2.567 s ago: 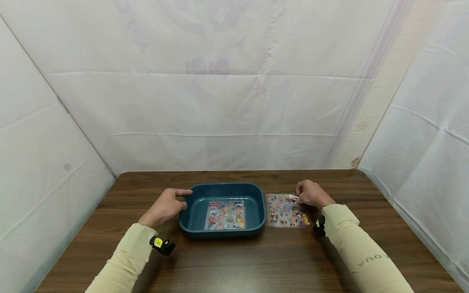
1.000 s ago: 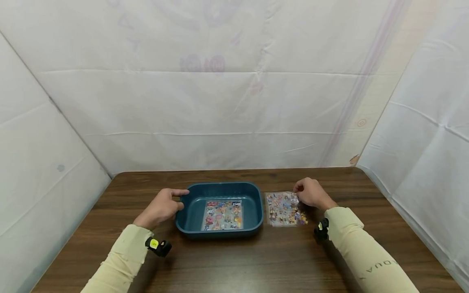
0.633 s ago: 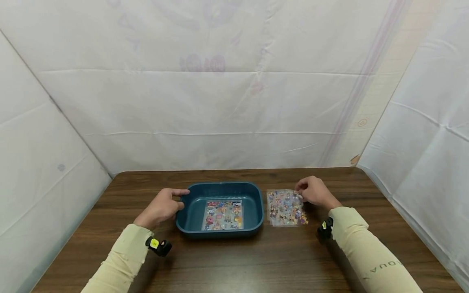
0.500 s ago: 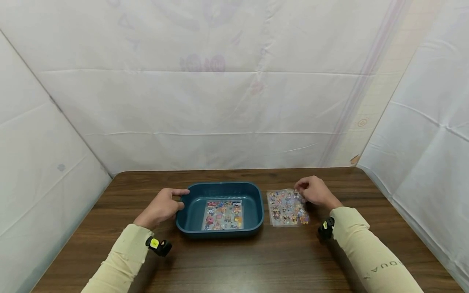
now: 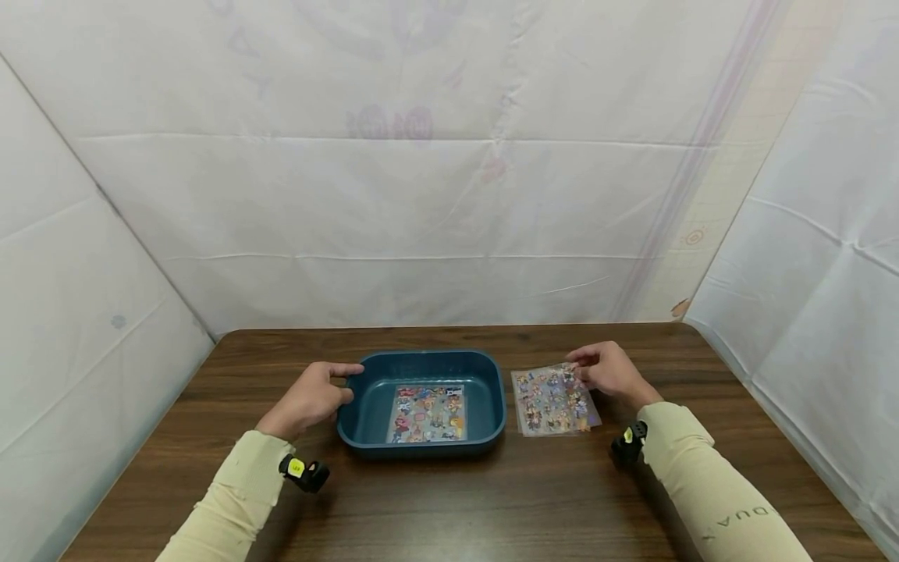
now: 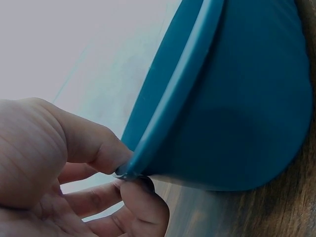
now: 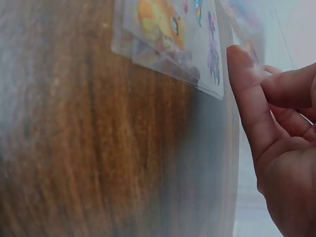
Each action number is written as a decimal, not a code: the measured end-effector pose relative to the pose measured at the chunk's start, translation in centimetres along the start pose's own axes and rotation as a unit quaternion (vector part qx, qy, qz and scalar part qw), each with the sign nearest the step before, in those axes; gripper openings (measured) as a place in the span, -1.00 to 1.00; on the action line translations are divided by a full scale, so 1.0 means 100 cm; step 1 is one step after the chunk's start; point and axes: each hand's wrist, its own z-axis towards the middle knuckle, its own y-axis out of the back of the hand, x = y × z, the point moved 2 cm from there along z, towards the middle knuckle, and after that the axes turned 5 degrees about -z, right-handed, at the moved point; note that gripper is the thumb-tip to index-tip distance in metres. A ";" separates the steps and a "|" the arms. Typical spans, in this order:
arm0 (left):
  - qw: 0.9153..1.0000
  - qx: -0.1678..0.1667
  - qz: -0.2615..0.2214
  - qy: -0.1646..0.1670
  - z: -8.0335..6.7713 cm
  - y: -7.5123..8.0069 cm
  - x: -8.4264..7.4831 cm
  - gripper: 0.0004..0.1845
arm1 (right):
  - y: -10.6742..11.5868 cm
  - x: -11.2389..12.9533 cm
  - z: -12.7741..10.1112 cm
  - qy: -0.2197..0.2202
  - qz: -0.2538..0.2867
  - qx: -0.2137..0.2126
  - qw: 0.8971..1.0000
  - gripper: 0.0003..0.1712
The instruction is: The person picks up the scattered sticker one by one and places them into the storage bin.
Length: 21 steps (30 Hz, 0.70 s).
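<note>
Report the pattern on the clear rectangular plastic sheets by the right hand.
Clear rectangular plastic sheets: small multicoloured cartoon figures, scattered; shows best in the head view.

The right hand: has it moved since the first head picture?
Yes, slightly. Judged against the table, the right hand is now a little farther right.

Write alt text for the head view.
A person's right grip pinches a clear printed sheet on a brown table, while the left grip holds the teal tray beside it by the rim. Another printed sheet lies inside.
</note>
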 end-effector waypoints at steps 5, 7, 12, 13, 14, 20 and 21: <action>1.000 0.002 -0.006 0.000 0.000 0.000 0.000 -0.45 | 0.000 -0.001 -0.001 -0.015 0.044 -0.008 0.999 -0.63; 1.000 0.001 -0.005 0.001 0.000 0.000 0.001 -0.45 | 0.001 -0.002 -0.002 -0.017 0.049 -0.010 0.999 -0.63; 1.000 -0.001 0.000 0.003 0.000 0.000 0.001 -0.45 | 0.001 -0.001 -0.004 -0.021 0.063 -0.005 0.998 -0.61; 1.000 -0.001 0.000 0.002 0.000 -0.001 0.001 -0.45 | 0.002 -0.001 -0.004 -0.022 0.068 -0.004 0.997 -0.61; 1.000 -0.001 -0.001 0.002 0.000 -0.001 0.001 -0.45 | 0.002 -0.001 -0.005 -0.021 0.074 -0.003 0.997 -0.61; 1.000 0.000 -0.005 -0.001 0.000 0.000 0.000 -0.45 | 0.005 0.004 -0.005 -0.014 0.115 0.004 0.993 -0.58; 1.000 0.001 -0.006 -0.001 0.000 0.000 0.000 -0.45 | 0.006 0.004 -0.004 -0.014 0.120 0.005 0.993 -0.58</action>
